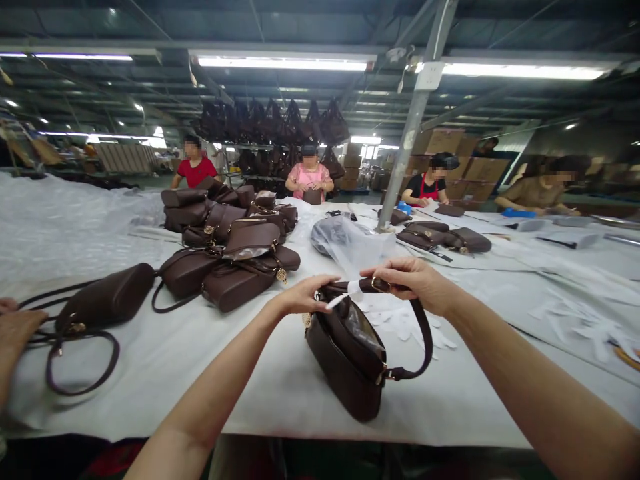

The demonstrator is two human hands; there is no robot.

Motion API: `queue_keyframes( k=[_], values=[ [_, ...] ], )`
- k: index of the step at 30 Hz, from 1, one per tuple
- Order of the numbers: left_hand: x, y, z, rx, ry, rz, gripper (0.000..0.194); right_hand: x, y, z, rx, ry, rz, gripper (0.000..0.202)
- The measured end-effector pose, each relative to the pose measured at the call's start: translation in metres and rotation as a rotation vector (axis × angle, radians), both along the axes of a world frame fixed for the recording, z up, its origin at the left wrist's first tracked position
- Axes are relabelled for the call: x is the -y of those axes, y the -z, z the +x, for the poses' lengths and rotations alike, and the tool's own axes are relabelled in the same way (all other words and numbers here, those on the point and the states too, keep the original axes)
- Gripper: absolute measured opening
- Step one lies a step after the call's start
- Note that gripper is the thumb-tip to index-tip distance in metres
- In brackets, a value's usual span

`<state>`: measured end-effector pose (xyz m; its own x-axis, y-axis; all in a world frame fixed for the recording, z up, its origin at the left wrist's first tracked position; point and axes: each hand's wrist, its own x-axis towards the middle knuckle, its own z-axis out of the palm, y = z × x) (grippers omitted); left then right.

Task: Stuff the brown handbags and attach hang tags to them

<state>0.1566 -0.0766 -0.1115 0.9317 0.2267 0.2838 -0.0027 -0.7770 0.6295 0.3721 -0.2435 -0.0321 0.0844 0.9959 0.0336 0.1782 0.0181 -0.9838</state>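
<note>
Two bare hands work at one brown bag (345, 373), which leans at the near side of the white table (280, 400); whether its base touches the cloth I cannot tell. One strap (423, 340) loops up from it, and one white strip (355, 288) goes around the strap's top. The left hand (306, 295) pinches the strap left of the strip, thumb against fingers. The right hand (417, 279) pinches it on the other side, just beside one gold buckle (380, 285). One gold charm (307, 321) hangs at the bag's left end.

Just beyond the bag lies one clear plastic sack (350, 243); to its right are many white scraps (420, 323), too overlapped to count. Left of the bag sits a pile (245, 267) of at least eight more. Farther left is one lone handbag (107, 300), with at least one co-worker's hand (23, 330) at its straps. Beyond the bag, to the right, stands one grey post (407, 143), two handbags (445, 237) lying past it. Four people (310, 177) are across the table from the bag.
</note>
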Motion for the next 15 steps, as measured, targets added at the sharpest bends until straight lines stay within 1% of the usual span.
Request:
queue_keyframes(
  k=[2, 4, 6, 8, 10, 11, 13, 15],
  values=[
    [0.003, -0.001, 0.010, -0.004, -0.026, 0.049, 0.046, 0.009, -0.005, 0.006, 0.153, -0.038, 0.000, 0.032],
    [0.013, 0.002, 0.015, 0.031, -0.093, 0.128, 0.033, 0.020, -0.009, 0.013, 0.286, -0.101, -0.033, 0.029],
    [0.028, 0.006, 0.015, 0.054, -0.163, 0.182, 0.026, 0.029, -0.009, 0.017, 0.378, -0.170, -0.088, 0.029],
    [0.043, 0.008, 0.013, 0.072, -0.216, 0.191, 0.022, 0.034, -0.005, 0.015, 0.488, -0.227, -0.139, 0.038],
    [0.056, 0.007, 0.010, 0.093, -0.241, 0.161, 0.021, 0.034, 0.002, 0.005, 0.666, -0.253, -0.144, 0.047],
    [0.059, 0.006, 0.008, 0.097, -0.236, 0.132, 0.021, 0.033, 0.006, -0.002, 0.777, -0.256, -0.120, 0.045],
    [0.062, 0.000, 0.003, 0.074, -0.187, 0.036, 0.022, 0.031, 0.012, -0.018, 1.016, -0.220, -0.040, 0.030],
    [0.057, -0.006, -0.003, 0.044, -0.097, -0.136, 0.026, 0.028, 0.015, -0.033, 1.193, -0.139, 0.011, 0.022]
  ],
)
